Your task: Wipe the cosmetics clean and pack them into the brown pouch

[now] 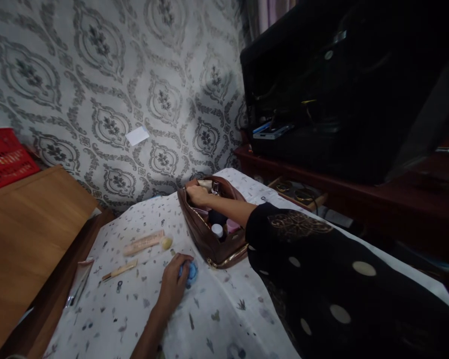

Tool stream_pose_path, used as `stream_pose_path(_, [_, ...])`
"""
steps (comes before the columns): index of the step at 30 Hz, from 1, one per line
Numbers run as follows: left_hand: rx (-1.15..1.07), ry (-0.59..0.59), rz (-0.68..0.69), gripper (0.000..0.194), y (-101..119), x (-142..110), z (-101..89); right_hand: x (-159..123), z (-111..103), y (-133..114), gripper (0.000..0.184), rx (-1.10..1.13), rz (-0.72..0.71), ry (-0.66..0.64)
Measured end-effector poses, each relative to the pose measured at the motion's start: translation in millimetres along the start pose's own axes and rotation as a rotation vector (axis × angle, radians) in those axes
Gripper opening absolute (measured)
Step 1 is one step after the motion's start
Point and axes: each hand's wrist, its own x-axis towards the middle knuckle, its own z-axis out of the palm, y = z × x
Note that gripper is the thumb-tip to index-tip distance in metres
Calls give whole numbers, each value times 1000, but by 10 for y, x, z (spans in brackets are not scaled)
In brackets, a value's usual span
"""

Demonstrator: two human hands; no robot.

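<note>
My right hand (199, 195) reaches into the far end of an open brown zippered bag (197, 234), its fingertips hidden inside. In the bag lie a white-capped jar (217, 230), a pink item (232, 226) and a small clear bottle with a dark top (216, 188). My left hand (175, 275) rests on the cloth just left of the bag, fingers curled over a blue round item (192, 272). Left of that lie a pale pink tube (144, 243), a small yellowish round piece (166, 243) and a slim gold-coloured tube (119, 270).
A white patterned cloth (209, 319) covers the surface. A clear pouch with brushes (78, 284) lies at its left edge, beside a wooden panel (33, 224) and a red basket (7, 158). On the right stand a dark cabinet (359, 164) and an open drawer (318, 200).
</note>
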Motion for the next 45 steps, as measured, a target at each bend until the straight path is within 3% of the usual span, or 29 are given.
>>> stream_pose_path(13, [-1, -10, -4, 31, 1, -4, -16, -9, 50, -1, 31, 81, 96, -18])
stream_pose_path(39, [27, -1, -3, 31, 14, 6, -14, -3, 85, 23, 32, 141, 93, 47])
stream_pose_path(45, [13, 18, -9, 32, 24, 6, -8, -71, -107, 16, 28, 211, 62, 78])
